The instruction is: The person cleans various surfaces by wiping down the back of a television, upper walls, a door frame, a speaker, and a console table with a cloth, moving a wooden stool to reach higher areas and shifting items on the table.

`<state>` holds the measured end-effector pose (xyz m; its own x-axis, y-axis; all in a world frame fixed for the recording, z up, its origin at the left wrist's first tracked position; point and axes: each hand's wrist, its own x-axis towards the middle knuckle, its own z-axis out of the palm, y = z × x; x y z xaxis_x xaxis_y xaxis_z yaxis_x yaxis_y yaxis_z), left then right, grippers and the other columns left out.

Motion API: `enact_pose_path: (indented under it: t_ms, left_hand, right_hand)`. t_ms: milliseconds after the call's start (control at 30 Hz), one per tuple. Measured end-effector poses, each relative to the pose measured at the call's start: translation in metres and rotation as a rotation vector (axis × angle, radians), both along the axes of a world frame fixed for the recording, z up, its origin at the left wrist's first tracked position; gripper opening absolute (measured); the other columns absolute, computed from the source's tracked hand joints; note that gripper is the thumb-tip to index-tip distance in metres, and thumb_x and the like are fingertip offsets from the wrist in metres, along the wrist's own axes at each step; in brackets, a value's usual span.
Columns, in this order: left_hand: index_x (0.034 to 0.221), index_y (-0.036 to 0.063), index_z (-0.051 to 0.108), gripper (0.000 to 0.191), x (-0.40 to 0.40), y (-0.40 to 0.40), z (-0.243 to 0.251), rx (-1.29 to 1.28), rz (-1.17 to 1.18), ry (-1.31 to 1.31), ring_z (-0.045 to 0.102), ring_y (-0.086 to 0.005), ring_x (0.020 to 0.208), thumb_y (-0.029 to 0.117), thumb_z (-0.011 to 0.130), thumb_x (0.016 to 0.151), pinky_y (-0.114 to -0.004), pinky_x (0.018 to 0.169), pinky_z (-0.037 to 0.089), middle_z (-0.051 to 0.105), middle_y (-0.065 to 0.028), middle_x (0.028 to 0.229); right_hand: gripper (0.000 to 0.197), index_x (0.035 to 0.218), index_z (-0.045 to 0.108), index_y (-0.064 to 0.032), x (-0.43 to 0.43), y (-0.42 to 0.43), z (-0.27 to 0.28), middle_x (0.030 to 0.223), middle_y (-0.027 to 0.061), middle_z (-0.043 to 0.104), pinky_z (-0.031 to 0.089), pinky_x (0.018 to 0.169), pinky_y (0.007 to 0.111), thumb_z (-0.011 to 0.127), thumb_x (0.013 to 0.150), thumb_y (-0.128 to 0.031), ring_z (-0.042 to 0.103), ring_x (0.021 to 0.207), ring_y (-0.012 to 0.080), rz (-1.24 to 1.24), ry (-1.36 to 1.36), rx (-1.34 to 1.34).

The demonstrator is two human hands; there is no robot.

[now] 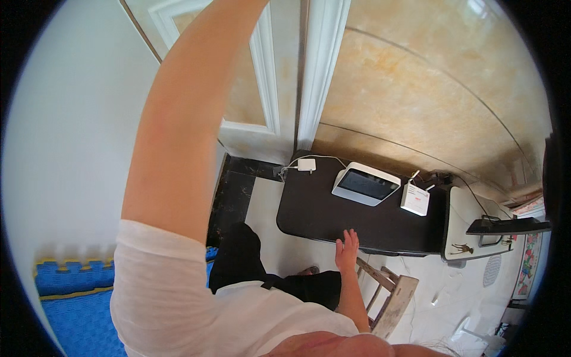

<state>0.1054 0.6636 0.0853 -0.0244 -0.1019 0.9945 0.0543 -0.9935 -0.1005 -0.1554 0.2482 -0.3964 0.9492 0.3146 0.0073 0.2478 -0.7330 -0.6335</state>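
Note:
My left arm reaches up past the top of the view, and the left hand is out of view. My right hand has its fingers extended and holds nothing. Its fingertips overlap the front edge of a black tabletop; whether they touch it I cannot tell. On this top stands a white device with a dark screen, tilted back. To its right is a white router with antennas, bearing some writing. A small white box with a cable lies near the wall.
A wooden stool or chair stands beside my right forearm. A panelled door rises ahead, next to the marbled wall. Blue foam mats are at left. The light side table bears a black-framed screen and a small figurine.

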Motion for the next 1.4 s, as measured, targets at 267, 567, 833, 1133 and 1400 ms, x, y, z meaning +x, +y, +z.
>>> enact_pose_path:
  t_ms: [267,567,833,1133,1400]
  left_hand:
    - [0.126,-0.0025,0.038,0.053,0.003,0.008,-0.164,0.131,-0.013,0.039,0.031,-0.0363,0.123,0.014,0.048,0.076,-0.052,0.100,0.023,0.033,-0.0211,0.134]
    - [0.126,0.0122,0.043,0.046,-0.026,0.022,-0.413,0.129,-0.093,0.479,0.044,-0.0256,0.113,0.013,0.048,0.081,-0.034,0.097,0.033,0.045,-0.0078,0.125]
    - [0.131,0.0173,0.037,0.048,-0.050,0.032,-0.609,0.143,-0.185,0.825,0.040,-0.0225,0.120,0.015,0.039,0.083,-0.031,0.100,0.032,0.035,-0.0042,0.136]
    - [0.127,0.0157,0.041,0.045,-0.085,0.063,-0.666,0.210,-0.233,1.097,0.034,-0.0225,0.123,0.016,0.040,0.082,-0.037,0.101,0.033,0.035,-0.0011,0.136]
    - [0.109,0.0021,0.056,0.035,-0.103,0.066,-0.539,-0.124,-0.353,0.584,0.040,-0.0268,0.119,0.008,0.051,0.076,-0.036,0.087,0.040,0.048,-0.0109,0.124]
  right_hand:
    - [0.044,0.128,0.038,-0.0044,0.007,0.021,-0.077,0.138,0.0171,0.027,0.016,0.102,0.052,0.041,0.091,-0.028,0.024,0.128,0.0363,-0.112,-0.275,-0.138]
    - [0.045,0.130,0.035,-0.0067,0.008,0.034,-0.082,0.137,0.0140,0.032,0.013,0.103,0.051,0.035,0.092,-0.032,0.026,0.128,0.0322,-0.157,-0.357,-0.434]
    - [0.047,0.129,0.035,-0.0062,0.007,0.035,-0.085,0.138,0.0129,0.030,0.013,0.104,0.051,0.030,0.093,-0.036,0.023,0.129,0.0311,-0.164,-0.321,-0.511]
    - [0.050,0.129,0.034,-0.0061,0.004,0.035,-0.087,0.136,0.0142,0.032,0.015,0.103,0.052,0.027,0.093,-0.039,0.025,0.128,0.0324,-0.172,-0.329,-0.551]
    - [0.048,0.129,0.036,-0.0059,0.007,0.035,-0.089,0.136,0.0134,0.033,0.016,0.103,0.050,0.028,0.092,-0.036,0.028,0.127,0.0319,-0.155,-0.392,-0.547]
